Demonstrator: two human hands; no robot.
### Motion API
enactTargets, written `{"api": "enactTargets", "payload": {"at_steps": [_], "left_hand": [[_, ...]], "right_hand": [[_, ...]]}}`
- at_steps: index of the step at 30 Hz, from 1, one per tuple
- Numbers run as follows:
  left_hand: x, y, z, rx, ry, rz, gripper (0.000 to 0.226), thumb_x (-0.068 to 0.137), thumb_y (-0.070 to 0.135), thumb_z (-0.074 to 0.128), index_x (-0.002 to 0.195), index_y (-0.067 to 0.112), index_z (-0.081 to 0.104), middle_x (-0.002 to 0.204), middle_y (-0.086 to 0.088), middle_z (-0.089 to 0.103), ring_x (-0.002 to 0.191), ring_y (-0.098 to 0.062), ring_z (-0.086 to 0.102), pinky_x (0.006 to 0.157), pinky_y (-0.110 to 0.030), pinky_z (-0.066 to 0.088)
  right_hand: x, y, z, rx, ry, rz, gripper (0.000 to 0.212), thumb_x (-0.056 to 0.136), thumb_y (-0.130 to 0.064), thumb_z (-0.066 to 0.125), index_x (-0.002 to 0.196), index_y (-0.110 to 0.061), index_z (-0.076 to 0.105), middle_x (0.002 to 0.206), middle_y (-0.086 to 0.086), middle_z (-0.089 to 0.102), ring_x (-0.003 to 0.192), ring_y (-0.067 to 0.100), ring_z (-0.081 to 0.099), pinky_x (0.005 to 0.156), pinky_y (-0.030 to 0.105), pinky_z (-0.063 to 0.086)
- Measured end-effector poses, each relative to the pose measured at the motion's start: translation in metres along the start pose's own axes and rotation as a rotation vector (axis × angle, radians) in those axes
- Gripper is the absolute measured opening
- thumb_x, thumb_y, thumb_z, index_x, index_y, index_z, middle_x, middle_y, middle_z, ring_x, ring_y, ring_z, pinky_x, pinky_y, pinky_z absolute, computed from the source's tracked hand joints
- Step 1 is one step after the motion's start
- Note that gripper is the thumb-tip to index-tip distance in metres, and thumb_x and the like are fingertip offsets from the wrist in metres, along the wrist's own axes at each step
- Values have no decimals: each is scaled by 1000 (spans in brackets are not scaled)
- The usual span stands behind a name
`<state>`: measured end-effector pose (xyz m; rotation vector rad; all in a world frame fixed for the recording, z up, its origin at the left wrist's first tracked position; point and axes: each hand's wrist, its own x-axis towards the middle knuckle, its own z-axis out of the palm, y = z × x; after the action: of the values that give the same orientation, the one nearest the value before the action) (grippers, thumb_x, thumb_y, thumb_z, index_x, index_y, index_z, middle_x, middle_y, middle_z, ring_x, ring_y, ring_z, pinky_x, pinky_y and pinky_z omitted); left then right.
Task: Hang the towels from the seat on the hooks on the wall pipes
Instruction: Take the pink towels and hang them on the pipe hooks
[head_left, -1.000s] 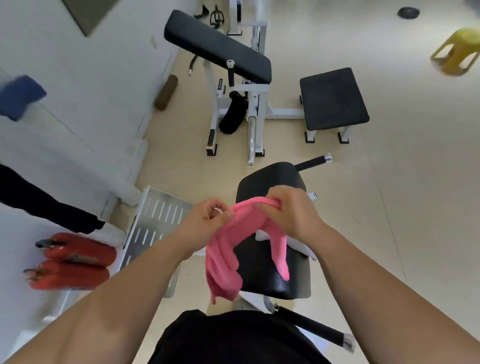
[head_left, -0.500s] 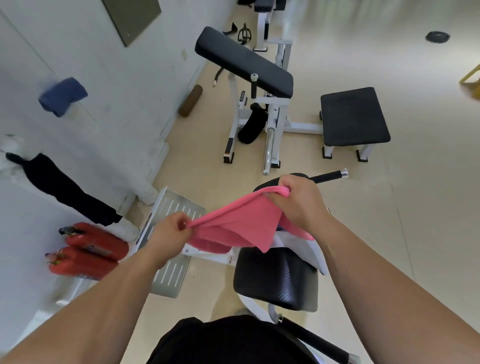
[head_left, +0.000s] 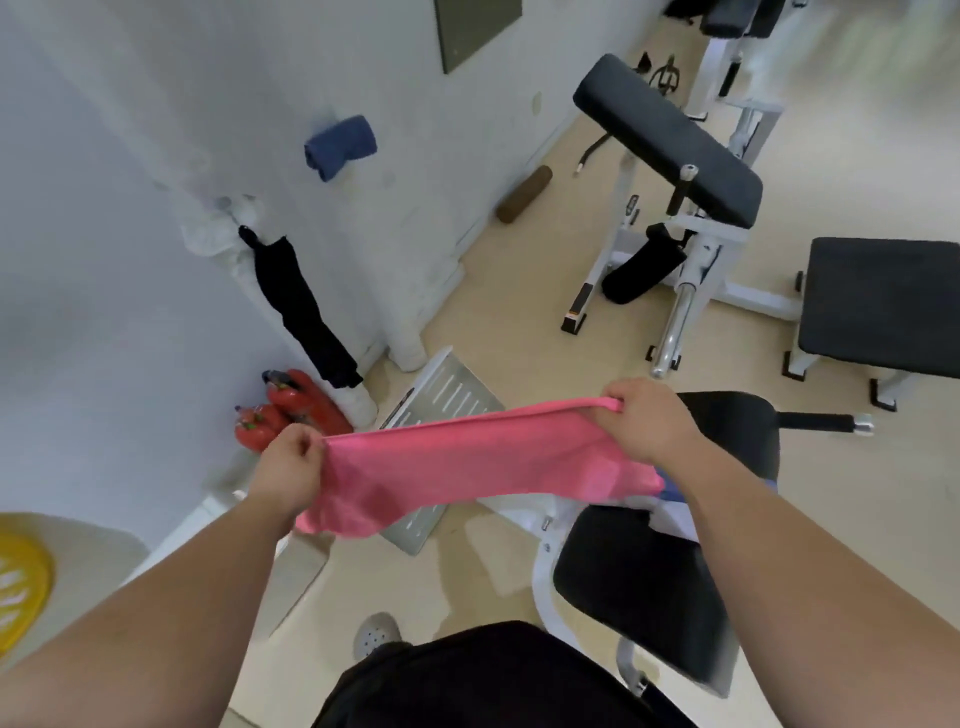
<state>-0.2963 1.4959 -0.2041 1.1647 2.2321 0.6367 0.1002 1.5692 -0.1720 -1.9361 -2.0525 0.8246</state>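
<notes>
Mostly hidden, pale cloth (head_left: 673, 513) lies on the black padded seat (head_left: 636, 582). The left hand (head_left: 288, 463) and right hand (head_left: 650, 422) pinch the pink fabric towel (head_left: 467, 467) taut.

Both forearms are held forward and apart, the pink towel (head_left: 467, 467) being pinched at opposite corners by the left hand (head_left: 288, 467) and the right hand (head_left: 647, 421).

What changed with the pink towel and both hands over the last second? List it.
The left hand and right hand drew apart, stretching the bunched pink towel into a flat spread between them. Nothing was let go: both still pinch its top edge. The blue towel and black towel stay hanging on the wall; another cloth still lies on the seat.
</notes>
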Motion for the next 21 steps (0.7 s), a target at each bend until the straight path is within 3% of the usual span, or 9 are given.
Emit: {"api": "enactTargets", "payload": {"at_steps": [4,7,9,12,14,16,18,21], "left_hand": [[17,-3,-30,-164,-5,47,16,102,18,52,87,20,59,80,-1,60,75,-22,53,67,-37,43],[21,0,-50,-243,-96,101,14,100,17,56,90,11,63,79,-1,60,72,-15,49,65,-31,41],[22,-1,-63,-324,-166,123,16,98,24,59,88,13,65,77,-3,60,73,-15,51,70,-35,44],[24,1,-85,-429,-278,187,14,90,34,62,84,23,68,75,-4,63,70,-15,54,70,-40,49],[29,3,-100,-509,-367,253,12,96,24,64,85,22,69,70,-2,61,66,-13,53,65,-32,45],[39,3,-117,-520,-401,318,9,97,20,65,89,17,67,67,-3,56,61,-15,49,60,-29,40],[56,-7,-135,-461,-380,381,5,94,24,69,90,22,67,64,-3,53,57,-16,46,55,-30,38],[84,-40,-158,-304,-297,376,5,87,26,69,83,28,67,72,5,66,67,-12,58,67,-36,50]], "right_hand": [[18,-67,21,141,-58,-65,29,93,-35,63,80,-9,64,77,5,62,74,24,58,71,40,49],[27,-124,50,220,-106,-101,16,94,-21,57,92,-11,69,94,7,69,91,28,63,82,41,51],[25,-165,70,302,-111,-152,22,95,-12,54,112,-17,68,101,-2,68,94,18,62,83,32,49],[13,-228,99,460,-177,-232,38,97,-16,58,132,-31,57,93,-14,63,80,-3,58,71,12,44],[12,-264,119,479,-228,-284,31,96,-21,64,124,-35,64,98,-18,67,85,-6,61,76,10,47],[17,-291,134,434,-188,-313,14,95,-22,66,94,-34,72,83,-16,70,76,-5,61,73,19,47],[25,-310,141,440,-128,-286,25,96,-21,64,75,-33,67,68,-19,65,66,-5,55,67,19,42],[36,-328,146,476,20,-192,25,97,-24,61,72,-28,63,64,-12,58,65,5,52,65,28,42]]}}
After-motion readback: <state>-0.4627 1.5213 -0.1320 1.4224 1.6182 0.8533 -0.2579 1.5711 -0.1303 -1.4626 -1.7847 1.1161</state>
